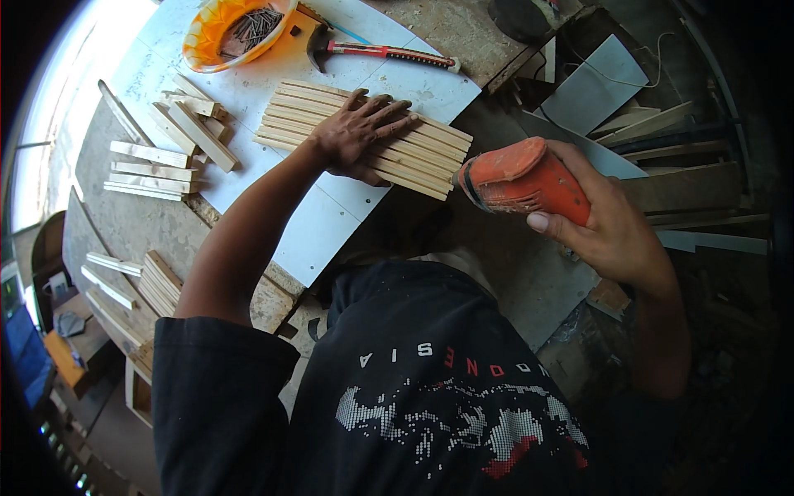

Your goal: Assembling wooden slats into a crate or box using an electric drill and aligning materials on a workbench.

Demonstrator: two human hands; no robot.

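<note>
My left hand (357, 136) lies flat with fingers spread across a row of pale wooden strips (310, 107), pressing on them from above. The strips sit side by side on a white board, their right ends reaching past its edge. In my right hand (608, 215) is an orange power drill (525, 178), gripped round its body. Its narrow nose points left and meets, or nearly meets, the right ends of the strips near the closest corner. The exact contact at the tip is too small to make out.
Beyond the strips lie a claw hammer (389, 54) with a red and black handle and an orange bowl (197, 45) of nails. Short wooden pieces (153, 169) are piled at the left on the white board (306, 227). Planks and offcuts (682, 186) lean at the right.
</note>
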